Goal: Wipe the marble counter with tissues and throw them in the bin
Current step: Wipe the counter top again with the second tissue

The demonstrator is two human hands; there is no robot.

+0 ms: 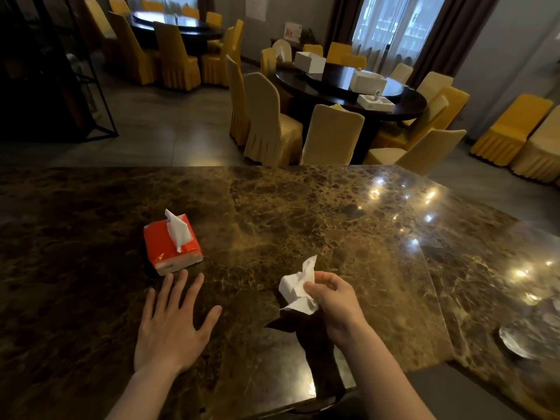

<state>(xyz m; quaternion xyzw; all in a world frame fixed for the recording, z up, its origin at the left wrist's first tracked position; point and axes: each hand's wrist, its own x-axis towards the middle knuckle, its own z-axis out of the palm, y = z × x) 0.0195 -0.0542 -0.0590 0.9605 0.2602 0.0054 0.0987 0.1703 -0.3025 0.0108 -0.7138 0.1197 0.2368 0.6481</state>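
Note:
The brown marble counter [303, 213] fills the lower half of the view. A red tissue pack [171, 245] lies on it at the left, with a white tissue sticking up out of its slot. My left hand [171, 325] rests flat on the counter just below the pack, fingers spread, holding nothing. My right hand [335, 303] is raised a little above the counter and pinches a crumpled white tissue [298, 287] between thumb and fingers. No bin is in view.
A metal dish [515, 341] sits on the counter at the far right. Beyond the counter's far edge stand round dark dining tables [348, 83] ringed by yellow and cream covered chairs [266, 122]. A dark shelf frame [45, 71] stands at the left.

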